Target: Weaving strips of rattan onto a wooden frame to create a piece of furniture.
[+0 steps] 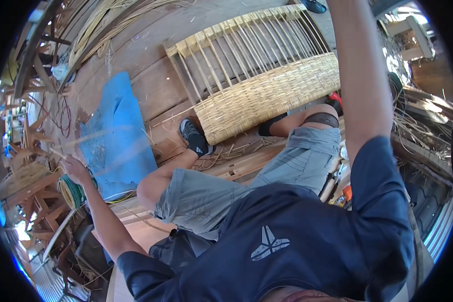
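Observation:
A half-woven cane panel (pixel 272 95) lies on the floor ahead of my feet, its near part tightly woven. Bare rods (pixel 251 48) span its far part up to a wrapped edge. My left hand (pixel 75 170) is stretched far out to the left, fingers closed round a pale cane strip (pixel 93 135) that is smeared by motion above the blue sheet. Across the panel's right end my right forearm (pixel 360 75) reaches up past the top edge; the hand itself is out of the picture.
The blue sheet (pixel 118 146) lies left of the panel. Beside my left wrist is a coil of green cord (pixel 71 191), with wooden pieces (pixel 35 201) piled around it. Long cane strips (pixel 103 22) lie at the far left. A red-handled tool (pixel 335 100) is near my knee.

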`<action>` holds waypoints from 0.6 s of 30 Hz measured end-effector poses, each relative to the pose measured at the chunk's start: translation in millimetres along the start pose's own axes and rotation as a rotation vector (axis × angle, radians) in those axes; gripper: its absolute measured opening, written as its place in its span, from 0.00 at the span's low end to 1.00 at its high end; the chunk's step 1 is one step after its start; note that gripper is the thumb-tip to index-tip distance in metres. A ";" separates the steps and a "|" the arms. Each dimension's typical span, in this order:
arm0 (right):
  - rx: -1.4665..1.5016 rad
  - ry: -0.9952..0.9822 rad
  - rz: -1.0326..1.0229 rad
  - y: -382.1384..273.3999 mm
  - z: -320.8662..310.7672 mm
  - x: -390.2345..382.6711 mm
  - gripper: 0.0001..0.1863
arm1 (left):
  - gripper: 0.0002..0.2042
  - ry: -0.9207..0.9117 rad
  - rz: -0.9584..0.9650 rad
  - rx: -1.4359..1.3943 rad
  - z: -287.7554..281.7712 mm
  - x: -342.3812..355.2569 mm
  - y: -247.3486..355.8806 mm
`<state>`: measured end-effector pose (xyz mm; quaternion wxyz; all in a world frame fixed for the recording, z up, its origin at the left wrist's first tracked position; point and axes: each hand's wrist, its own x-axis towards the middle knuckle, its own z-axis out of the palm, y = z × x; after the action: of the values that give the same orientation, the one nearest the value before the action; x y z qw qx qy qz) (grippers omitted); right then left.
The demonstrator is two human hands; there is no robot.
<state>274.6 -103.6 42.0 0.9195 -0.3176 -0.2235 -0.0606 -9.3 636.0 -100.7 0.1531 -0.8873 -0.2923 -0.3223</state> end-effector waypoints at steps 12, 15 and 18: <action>-0.231 0.721 1.279 229.0 -142.1 -340.6 0.08 | 0.22 -1.243 0.507 -0.247 136.4 -224.9 219.9; -0.436 0.629 1.490 225.4 -112.7 -352.0 0.10 | 0.33 -1.524 -0.169 -0.631 164.8 -333.2 247.9; -0.452 0.783 1.335 200.2 -114.4 -356.9 0.10 | 0.33 -1.593 -0.516 -0.841 152.0 -404.5 286.4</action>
<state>49.4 -26.1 -309.9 0.6869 -0.5181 0.3697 0.3508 -10.5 312.0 -505.4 -0.5018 -0.7368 -0.3582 0.2774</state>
